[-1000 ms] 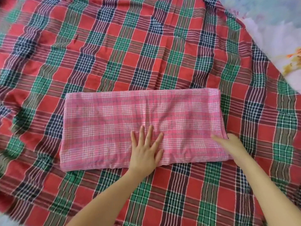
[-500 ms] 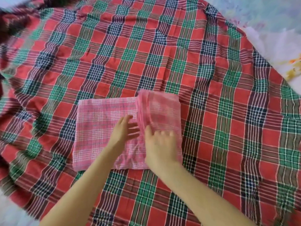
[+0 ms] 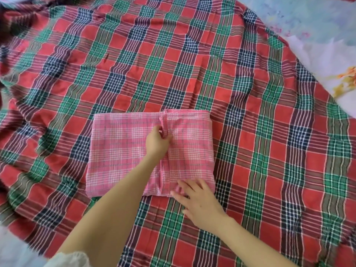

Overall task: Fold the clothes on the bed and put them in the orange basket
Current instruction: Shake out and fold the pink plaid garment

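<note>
A pink checked cloth point(image 3: 123, 151) lies folded in a rectangle on a large red, green and navy plaid cloth point(image 3: 192, 64) spread over the bed. Its right part is folded over to the middle, and the folded edge runs down the centre. My left hand point(image 3: 157, 143) pinches that folded edge near the middle of the pink cloth. My right hand point(image 3: 200, 201) lies flat with spread fingers on the cloth's near right corner. No orange basket is in view.
A pale floral bedsheet point(image 3: 317, 35) shows at the upper right beyond the plaid cloth. The plaid cloth is wrinkled along its left side. A white frilled sleeve point(image 3: 69, 260) shows at the bottom left.
The pink cloth was a long strip with my left hand flat on it. My right hand folded its right end over to the middle. My left hand now pinches the folded edge.
</note>
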A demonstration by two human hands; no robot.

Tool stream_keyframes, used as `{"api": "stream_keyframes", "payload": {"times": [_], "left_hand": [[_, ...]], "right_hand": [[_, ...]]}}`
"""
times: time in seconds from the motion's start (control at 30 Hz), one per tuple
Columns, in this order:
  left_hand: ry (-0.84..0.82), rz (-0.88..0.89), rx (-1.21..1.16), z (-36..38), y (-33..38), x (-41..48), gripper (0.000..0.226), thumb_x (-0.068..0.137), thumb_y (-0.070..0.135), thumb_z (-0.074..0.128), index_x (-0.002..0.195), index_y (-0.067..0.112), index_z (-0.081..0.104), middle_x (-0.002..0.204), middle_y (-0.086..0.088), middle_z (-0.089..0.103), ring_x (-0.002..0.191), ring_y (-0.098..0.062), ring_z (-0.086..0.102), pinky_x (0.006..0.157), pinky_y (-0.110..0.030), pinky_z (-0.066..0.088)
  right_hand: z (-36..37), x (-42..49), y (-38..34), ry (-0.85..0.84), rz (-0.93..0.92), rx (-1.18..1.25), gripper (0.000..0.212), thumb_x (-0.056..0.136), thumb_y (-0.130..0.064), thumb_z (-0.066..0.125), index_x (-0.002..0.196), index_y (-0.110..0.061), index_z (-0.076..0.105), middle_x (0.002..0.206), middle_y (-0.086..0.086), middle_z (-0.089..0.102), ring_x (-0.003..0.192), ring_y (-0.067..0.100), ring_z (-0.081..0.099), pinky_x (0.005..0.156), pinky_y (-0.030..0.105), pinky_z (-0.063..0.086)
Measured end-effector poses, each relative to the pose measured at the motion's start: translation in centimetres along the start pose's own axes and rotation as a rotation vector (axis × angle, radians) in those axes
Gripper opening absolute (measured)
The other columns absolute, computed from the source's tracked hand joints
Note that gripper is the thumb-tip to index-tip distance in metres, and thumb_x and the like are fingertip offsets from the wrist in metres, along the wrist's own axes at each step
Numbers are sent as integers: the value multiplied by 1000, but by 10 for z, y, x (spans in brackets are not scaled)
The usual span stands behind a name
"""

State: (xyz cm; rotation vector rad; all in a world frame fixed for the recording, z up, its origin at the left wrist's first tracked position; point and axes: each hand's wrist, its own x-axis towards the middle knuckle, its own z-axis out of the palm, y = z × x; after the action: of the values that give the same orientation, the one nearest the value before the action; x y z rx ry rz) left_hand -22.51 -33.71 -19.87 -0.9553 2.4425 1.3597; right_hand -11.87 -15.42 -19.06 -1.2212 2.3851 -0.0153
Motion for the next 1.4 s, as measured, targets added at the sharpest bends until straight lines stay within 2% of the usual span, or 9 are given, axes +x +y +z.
{"api": "stream_keyframes", "payload": {"times": [0.1, 0.27, 0.37, 0.5, 0.67, 0.87, 1.0, 1.17, 1.4], "left_hand": [[39, 28, 69, -1, -4, -8, 42, 91, 21, 60, 128, 7, 47, 106, -5, 60, 94, -23, 58, 73, -29, 45], [125, 606, 736, -6, -40, -53, 54, 92, 33, 53, 141, 15, 38, 146, -11, 40, 135, -32, 35, 112, -45, 28], [-182, 745, 960, -9, -79, -73, 47, 100, 40, 17, 145, 25, 20, 153, -2, 26, 142, -26, 14, 115, -49, 15], [-365, 571, 942, -16, -90, -68, 62, 90, 50, -15, 148, 29, -5, 157, 9, -6, 146, -24, -5, 118, -41, -2], [-195, 211, 97, -62, -76, -82, 31, 98, 19, 44, 127, 21, 57, 123, -1, 63, 105, -17, 60, 89, -32, 47], [46, -404, -807, -158, -129, -76, 43, 101, 40, 26, 91, 16, 60, 87, -8, 63, 69, -17, 60, 55, -25, 47], [-34, -354, -471, -166, -144, -73, 26, 95, 37, 48, 79, 16, 52, 57, 6, 54, 44, -5, 50, 47, -18, 41], [211, -58, -38, -164, -131, -63, 24, 86, 12, 63, 109, 5, 59, 93, -3, 62, 87, -22, 58, 71, -28, 41], [171, 42, -120, -163, -157, -38, 42, 92, 10, 56, 133, 14, 52, 125, -2, 60, 108, -11, 54, 89, -22, 40]], "right_hand": [[9, -9, -8, -170, -95, -197, 70, 93, -33, 51, 149, -24, 11, 150, 22, -20, 140, 38, -19, 111, 60, -10], [3, -19, 10, 552, 358, 366, 27, 88, -25, 53, 110, -20, 67, 120, -1, 63, 114, 18, 56, 102, 44, 41], [-15, -6, 32, 400, 926, 862, 49, 92, -37, 55, 133, -12, 47, 124, 2, 57, 107, 18, 57, 93, 37, 48], [-44, 13, 31, 212, 937, 1772, 55, 86, -23, 66, 135, -18, 43, 117, -5, 61, 93, 12, 64, 73, 28, 52], [-108, 41, -35, 368, 699, 1178, 57, 77, -25, 68, 127, -32, 42, 107, -14, 62, 96, 14, 64, 83, 36, 52], [-105, 130, -155, 62, 340, 559, 72, 82, -33, 60, 144, -27, 25, 136, 5, 47, 118, 31, 49, 93, 40, 43], [-82, 149, -177, -93, 257, 488, 39, 87, -25, 55, 123, -13, 52, 126, 10, 50, 117, 32, 46, 95, 41, 41], [-66, 116, -143, 255, 399, 500, 30, 94, -22, 45, 120, -14, 57, 114, 1, 57, 110, 23, 49, 92, 33, 43], [-41, 121, -128, 138, 432, 394, 38, 92, -40, 51, 125, -22, 50, 118, -1, 48, 112, 20, 43, 82, 29, 48]]}}
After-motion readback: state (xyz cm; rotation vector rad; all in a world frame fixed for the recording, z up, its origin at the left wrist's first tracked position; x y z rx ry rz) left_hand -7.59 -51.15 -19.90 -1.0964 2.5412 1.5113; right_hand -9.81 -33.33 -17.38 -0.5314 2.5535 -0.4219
